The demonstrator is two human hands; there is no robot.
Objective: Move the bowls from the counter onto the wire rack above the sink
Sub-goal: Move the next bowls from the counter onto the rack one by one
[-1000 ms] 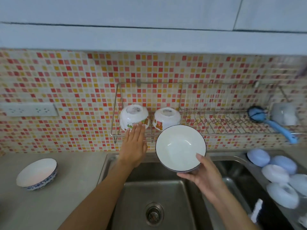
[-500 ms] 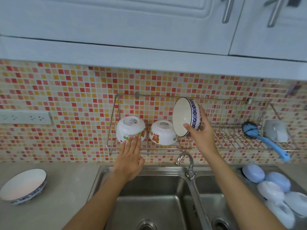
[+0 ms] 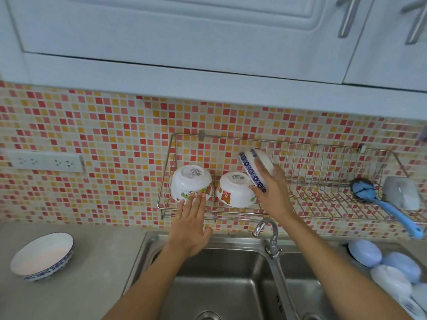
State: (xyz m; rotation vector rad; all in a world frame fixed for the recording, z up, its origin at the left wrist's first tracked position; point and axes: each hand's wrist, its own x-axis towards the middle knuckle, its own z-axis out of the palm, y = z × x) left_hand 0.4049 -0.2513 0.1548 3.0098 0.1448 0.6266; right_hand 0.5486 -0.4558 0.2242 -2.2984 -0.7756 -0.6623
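Head view — right hand (image 3: 272,195) tilts blue-rimmed bowl (image 3: 254,169) over rack (image 3: 323,199).

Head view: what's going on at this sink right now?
A person is loading bowls onto the wire rack. The right hand holds a blue-patterned bowl tilted over the rack, beside two cartoon bowls lying upside down. The left hand is open, fingertips at the leftmost one. Another patterned bowl waits on the counter.

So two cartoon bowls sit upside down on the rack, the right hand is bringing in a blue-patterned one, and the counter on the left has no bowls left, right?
Not quite. The head view shows one more blue-patterned bowl on the counter at left. The rest holds: two cartoon bowls upside down on the wire rack, right hand bringing in a blue-patterned bowl.
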